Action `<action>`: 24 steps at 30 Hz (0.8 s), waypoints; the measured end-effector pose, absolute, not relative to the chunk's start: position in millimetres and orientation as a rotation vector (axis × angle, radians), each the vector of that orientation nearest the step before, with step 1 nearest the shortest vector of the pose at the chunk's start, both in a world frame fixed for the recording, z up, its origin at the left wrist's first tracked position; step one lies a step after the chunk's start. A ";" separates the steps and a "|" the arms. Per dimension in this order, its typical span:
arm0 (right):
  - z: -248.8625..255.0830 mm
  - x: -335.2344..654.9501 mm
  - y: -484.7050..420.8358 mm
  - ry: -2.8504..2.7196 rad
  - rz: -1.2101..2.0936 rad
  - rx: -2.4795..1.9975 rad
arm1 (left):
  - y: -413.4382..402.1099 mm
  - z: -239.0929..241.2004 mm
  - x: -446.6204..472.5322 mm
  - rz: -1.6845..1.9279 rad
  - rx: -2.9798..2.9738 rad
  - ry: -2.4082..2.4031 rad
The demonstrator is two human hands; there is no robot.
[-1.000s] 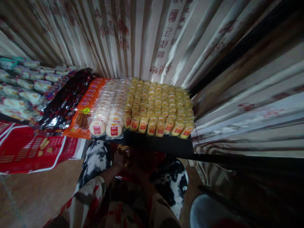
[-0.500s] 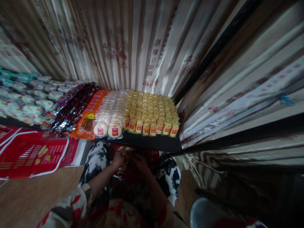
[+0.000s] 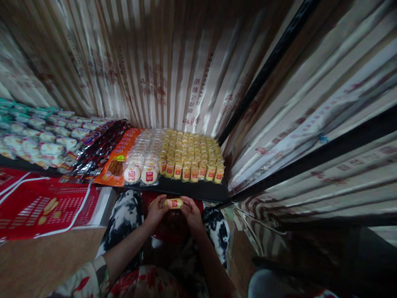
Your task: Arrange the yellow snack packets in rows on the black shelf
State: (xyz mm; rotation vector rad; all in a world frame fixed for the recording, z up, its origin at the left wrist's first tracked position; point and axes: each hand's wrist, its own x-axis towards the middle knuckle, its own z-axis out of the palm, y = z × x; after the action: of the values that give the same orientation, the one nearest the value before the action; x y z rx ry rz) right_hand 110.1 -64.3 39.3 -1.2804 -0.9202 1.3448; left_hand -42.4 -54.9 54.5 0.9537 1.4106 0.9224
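Observation:
A small yellow snack pack [image 3: 173,203] with a red label lies sideways between my two hands. My left hand [image 3: 156,213] is closed on its left end, and my right hand [image 3: 191,213] grips the right end. Beneath them, between my knees, sits a dark red container [image 3: 173,225] whose contents I cannot make out. Just beyond my hands, rows of similar yellow snack packs [image 3: 194,171] stand on a black shelf [image 3: 198,190]. To their left are stacks of round white crackers [image 3: 149,175] in clear wrappers.
Left of the crackers lie an orange snack bag [image 3: 115,167], dark shiny packets [image 3: 93,155] and many white packets [image 3: 51,149]. A red bag [image 3: 71,207] with white edging rests at the left. Striped curtains [image 3: 173,62] and black poles [image 3: 266,74] close off the back and right.
Both hands have come up from the red container, and the yellow snack pack now shows between them. The camera view has shifted slightly.

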 end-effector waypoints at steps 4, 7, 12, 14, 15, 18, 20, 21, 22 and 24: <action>47.2 112.5 -66.6 -0.876 1.318 -1.279 | -53.2 68.7 -35.4 0.961 0.862 1.388; 51.6 117.1 -69.6 -0.976 1.267 -1.345 | -46.8 75.2 -31.7 0.951 0.989 1.372; 68.7 129.4 -74.7 -1.497 0.700 -1.545 | -33.4 84.3 -19.6 0.917 1.323 1.305; 76.1 134.7 -74.4 -1.615 0.502 -1.552 | -29.1 89.8 -11.0 0.912 1.424 1.266; 78.9 137.4 -73.4 -1.650 0.452 -1.545 | -27.0 92.8 -6.1 0.916 1.465 1.247; 84.2 146.1 -68.0 -1.688 0.407 -1.555 | -20.3 101.1 10.0 0.937 1.525 1.196; 86.0 152.6 -62.9 -1.656 0.400 -1.587 | -14.9 104.9 21.4 0.968 1.527 1.177; 86.7 156.0 -60.0 -1.626 0.394 -1.605 | -12.0 106.2 27.1 0.992 1.526 1.168; 87.2 159.4 -57.0 -1.591 0.388 -1.618 | -9.3 107.1 32.7 1.020 1.525 1.157; 87.4 165.9 -50.2 -1.512 0.391 -1.623 | -4.7 108.4 43.6 1.086 1.536 1.133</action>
State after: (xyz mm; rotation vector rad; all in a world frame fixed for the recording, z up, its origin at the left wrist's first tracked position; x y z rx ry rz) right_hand 165.9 -50.2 87.4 -1.6229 -1.5118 0.3909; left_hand 43.6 -4.7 108.4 1.5361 1.1326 1.0864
